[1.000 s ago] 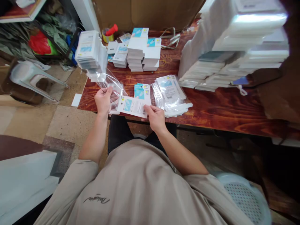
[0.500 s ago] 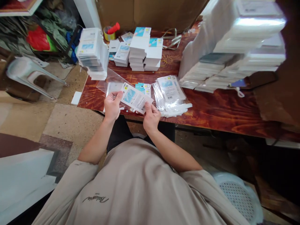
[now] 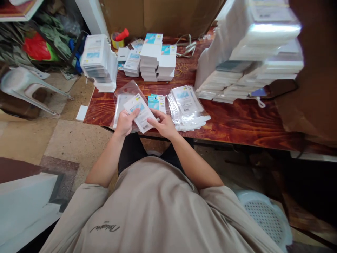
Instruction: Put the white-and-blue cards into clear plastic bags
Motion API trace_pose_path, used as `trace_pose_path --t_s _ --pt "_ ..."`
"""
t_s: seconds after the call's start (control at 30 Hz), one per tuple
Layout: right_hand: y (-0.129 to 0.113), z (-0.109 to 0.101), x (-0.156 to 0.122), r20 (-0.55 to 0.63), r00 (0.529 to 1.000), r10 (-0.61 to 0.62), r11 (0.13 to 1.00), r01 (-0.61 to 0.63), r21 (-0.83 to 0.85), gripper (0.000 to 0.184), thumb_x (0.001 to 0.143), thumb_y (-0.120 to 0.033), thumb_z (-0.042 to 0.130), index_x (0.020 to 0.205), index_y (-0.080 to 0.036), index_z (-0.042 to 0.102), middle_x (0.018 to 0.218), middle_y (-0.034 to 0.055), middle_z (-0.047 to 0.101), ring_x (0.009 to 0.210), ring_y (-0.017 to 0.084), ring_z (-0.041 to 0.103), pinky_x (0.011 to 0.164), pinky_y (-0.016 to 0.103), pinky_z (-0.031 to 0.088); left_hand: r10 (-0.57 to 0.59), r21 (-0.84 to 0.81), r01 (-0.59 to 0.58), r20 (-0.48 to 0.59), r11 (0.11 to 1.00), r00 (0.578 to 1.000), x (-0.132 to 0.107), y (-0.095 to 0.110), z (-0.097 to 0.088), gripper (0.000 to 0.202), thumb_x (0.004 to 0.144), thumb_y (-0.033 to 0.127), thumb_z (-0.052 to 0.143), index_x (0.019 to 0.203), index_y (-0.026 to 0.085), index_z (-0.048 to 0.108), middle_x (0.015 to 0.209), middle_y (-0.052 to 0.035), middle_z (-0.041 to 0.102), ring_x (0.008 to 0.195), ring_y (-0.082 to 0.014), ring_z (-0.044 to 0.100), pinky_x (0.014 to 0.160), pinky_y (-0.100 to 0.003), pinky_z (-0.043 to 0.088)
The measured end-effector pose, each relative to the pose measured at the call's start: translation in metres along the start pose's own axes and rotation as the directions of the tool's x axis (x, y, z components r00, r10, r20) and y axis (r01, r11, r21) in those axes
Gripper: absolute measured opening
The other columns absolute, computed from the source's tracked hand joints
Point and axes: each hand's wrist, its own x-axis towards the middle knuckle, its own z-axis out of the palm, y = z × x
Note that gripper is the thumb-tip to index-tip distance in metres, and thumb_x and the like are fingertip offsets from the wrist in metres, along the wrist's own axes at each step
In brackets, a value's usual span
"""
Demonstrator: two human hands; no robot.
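A white printed card (image 3: 143, 117) with a light-blue picture and a yellow mark is held at a slant over the table's front edge. My left hand (image 3: 124, 123) pinches its left side, thumb on top. In the same hand a clear plastic bag (image 3: 133, 90) lies against the card and sticks out beyond its far end. My right hand (image 3: 166, 125) grips the card's right edge, the thumb on its face and the fingers behind. Just beyond lie several loose blue-and-white cards (image 3: 157, 102). Right of my right hand is a pile of bagged cards (image 3: 184, 103).
Card stacks (image 3: 151, 56) stand at the back, and another tall stack (image 3: 94, 59) rises at the left edge. A high pile of bagged packs (image 3: 244, 59) fills the right side. A tape roll (image 3: 117, 41) sits behind. Stools (image 3: 23, 84) flank the wooden table (image 3: 237, 123).
The card has turned steeper and shifted left and nearer, with the bag tilting along. My right hand has moved up along the card's right edge. The whole view has shifted slightly.
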Motion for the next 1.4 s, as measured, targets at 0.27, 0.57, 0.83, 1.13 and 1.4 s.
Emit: trace_pose_path --t_s 0.27,0.57,0.83,1.13,1.4 --pt "0.000 0.004 0.003 -0.125 0.971 0.202 0.979 -0.202 0.017 0.054 0.069 -0.068 0.086 0.073 -0.020 0.063 0.059 -0.0022 0.065 0.044 0.011 0.057 0.038 0.022 0.047 -0.024 0.035 0.024 0.001 0.999 1.000 0.012 -0.002 -0.008 0.055 0.063 0.041 0.100 0.104 0.015 0.075 0.107 -0.0116 0.081 0.093 -0.0270 0.078 0.084 -0.039 0.065" --pt "0.004 0.006 0.002 -0.136 0.965 0.223 0.969 -0.235 -0.072 0.053 0.077 -0.069 0.079 0.069 -0.021 0.058 0.048 -0.0032 0.060 0.040 0.011 0.051 0.041 0.023 0.042 -0.071 0.171 0.050 0.122 0.984 0.990 0.003 0.001 -0.008 0.064 0.058 0.034 0.101 0.114 0.015 0.075 0.119 -0.0123 0.080 0.108 -0.0303 0.076 0.098 -0.044 0.060" --pt "-0.004 0.008 0.024 -0.123 0.992 0.015 1.000 -0.015 -0.003 0.051 0.077 -0.065 0.080 0.098 -0.020 0.069 0.084 0.0017 0.073 0.070 0.014 0.066 0.062 0.027 0.056 -0.140 0.362 0.067 0.181 0.930 0.973 -0.002 0.001 -0.013 0.051 0.071 0.042 0.093 0.110 0.014 0.077 0.103 -0.0118 0.081 0.087 -0.0250 0.076 0.087 -0.041 0.061" --pt "-0.003 -0.122 0.031 -0.534 0.816 -0.222 0.876 -0.073 -0.476 0.042 0.090 -0.053 0.065 0.113 -0.018 0.068 0.077 0.0014 0.063 0.066 0.017 0.057 0.068 0.037 0.056 0.141 0.729 -0.637 0.623 0.253 0.769 -0.007 -0.017 -0.049 0.015 0.095 0.024 0.069 0.104 0.021 0.081 0.122 -0.0125 0.074 0.115 -0.0276 0.067 0.105 -0.050 0.053" --pt "-0.024 -0.088 -0.007 -0.512 0.777 -0.367 0.559 -0.256 -0.789 0.040 0.090 -0.053 0.065 0.105 -0.016 0.071 0.116 0.0207 0.070 0.112 0.035 0.064 0.100 0.056 0.052 0.493 0.788 -0.616 0.533 0.008 0.688 -0.020 0.005 -0.049 0.043 0.093 0.008 0.053 0.116 0.029 0.082 0.120 -0.0079 0.078 0.115 -0.0289 0.062 0.103 -0.054 0.050"
